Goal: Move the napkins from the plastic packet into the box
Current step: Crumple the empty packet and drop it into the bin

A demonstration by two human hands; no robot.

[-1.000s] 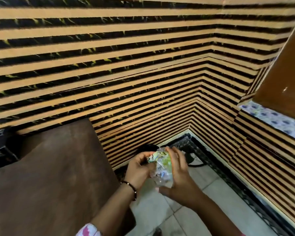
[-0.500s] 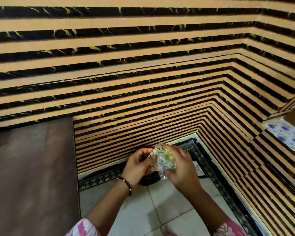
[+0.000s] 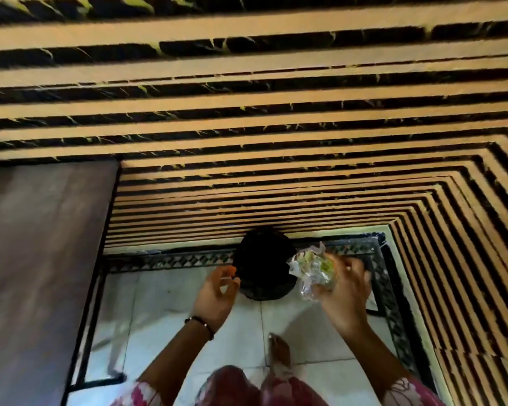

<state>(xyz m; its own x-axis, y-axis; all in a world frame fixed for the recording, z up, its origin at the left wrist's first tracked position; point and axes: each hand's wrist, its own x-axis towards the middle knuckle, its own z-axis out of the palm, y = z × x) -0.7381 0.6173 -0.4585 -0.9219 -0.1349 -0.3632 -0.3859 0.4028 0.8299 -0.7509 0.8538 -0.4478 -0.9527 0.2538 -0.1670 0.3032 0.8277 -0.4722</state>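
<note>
right hand (image 3: pixel 345 291) clamped on plastic packet (image 3: pixel 313 269), crumpled, clear with green print | left hand (image 3: pixel 216 297) apart from it, fingers loosely curled, empty | black bin (image 3: pixel 261 265) between hands, below | white tiled floor (image 3: pixel 165 326) | striped wall (image 3: pixel 247 118) behind

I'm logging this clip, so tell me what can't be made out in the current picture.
- Head view: the plastic packet is crumpled and blurred; any napkins inside can't be told.
- The box: nowhere in frame.
- The black bag: too dark to show its contents.
- The left hand: motion-blurred fingertips.
</note>
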